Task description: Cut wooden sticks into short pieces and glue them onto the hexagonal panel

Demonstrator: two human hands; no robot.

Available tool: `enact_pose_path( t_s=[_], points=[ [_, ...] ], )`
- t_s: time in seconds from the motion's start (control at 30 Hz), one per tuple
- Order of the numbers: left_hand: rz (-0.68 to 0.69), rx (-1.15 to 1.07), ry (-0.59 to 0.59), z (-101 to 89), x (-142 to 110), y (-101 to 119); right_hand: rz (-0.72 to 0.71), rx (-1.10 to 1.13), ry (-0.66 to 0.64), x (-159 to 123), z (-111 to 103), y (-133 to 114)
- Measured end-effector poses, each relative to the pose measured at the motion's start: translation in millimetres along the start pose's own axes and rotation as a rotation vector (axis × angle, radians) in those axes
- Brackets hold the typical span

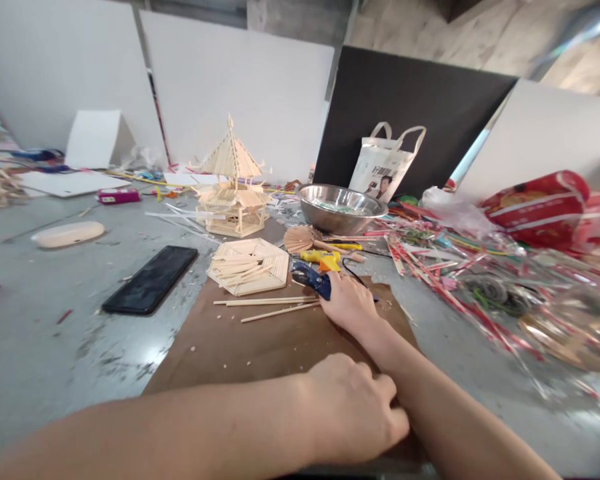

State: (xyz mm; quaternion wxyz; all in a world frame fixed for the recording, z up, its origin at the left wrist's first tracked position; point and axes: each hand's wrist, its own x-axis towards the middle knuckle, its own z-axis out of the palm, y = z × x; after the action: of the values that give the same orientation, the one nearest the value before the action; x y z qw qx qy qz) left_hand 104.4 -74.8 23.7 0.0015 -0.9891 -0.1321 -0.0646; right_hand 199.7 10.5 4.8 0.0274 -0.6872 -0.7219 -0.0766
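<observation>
My right hand reaches over the far right of the brown sheet, its fingers round a pair of dark blue cutting pliers. Pale wooden sticks lie on the sheet just left of that hand. Nearer to me, my left hand is closed beside my right forearm; what is inside its fingers, if anything, is hidden. Past the sticks, an octagonal panel of sticks has loose pieces on it. A yellow glue gun rests beyond the pliers.
A stick-built pagoda model stands at the back beside a steel bowl and a white tote bag. On the left lie a black phone and a white oblong case. Loose strips and wrappers clutter the right.
</observation>
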Motion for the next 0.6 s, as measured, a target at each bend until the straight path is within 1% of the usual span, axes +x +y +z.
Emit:
enact_pose_path(
  t_s=[0.03,0.1,0.17,0.23,0.3,0.4,0.5,0.6],
  points=[
    [-0.014,0.004,0.003,5.2,4.2,0.6,-0.001,0.001,-0.001,0.0,-0.1,-0.2],
    [-0.027,-0.001,-0.028,13.9,10.0,0.0,-0.003,0.006,0.006,0.4,0.6,0.1],
    [-0.018,-0.011,-0.021,19.8,12.4,-1.2,-0.012,0.015,0.019,1.3,2.3,1.3],
    [0.011,-0.008,0.013,22.9,13.0,-1.6,-0.025,0.019,0.031,1.9,4.3,2.6],
    [0.035,0.001,0.041,23.5,13.0,-1.4,-0.034,0.019,0.039,2.1,5.5,3.4],
    [0.036,0.010,0.044,21.6,13.5,-1.3,-0.014,0.018,0.022,1.3,3.7,3.1],
    [-0.001,0.003,0.022,19.0,14.0,-2.2,0.027,0.025,0.009,0.3,-2.0,2.7],
    [-0.060,-0.012,0.004,18.8,12.8,-3.8,0.069,0.044,0.043,0.2,-7.8,4.8]
  ],
)
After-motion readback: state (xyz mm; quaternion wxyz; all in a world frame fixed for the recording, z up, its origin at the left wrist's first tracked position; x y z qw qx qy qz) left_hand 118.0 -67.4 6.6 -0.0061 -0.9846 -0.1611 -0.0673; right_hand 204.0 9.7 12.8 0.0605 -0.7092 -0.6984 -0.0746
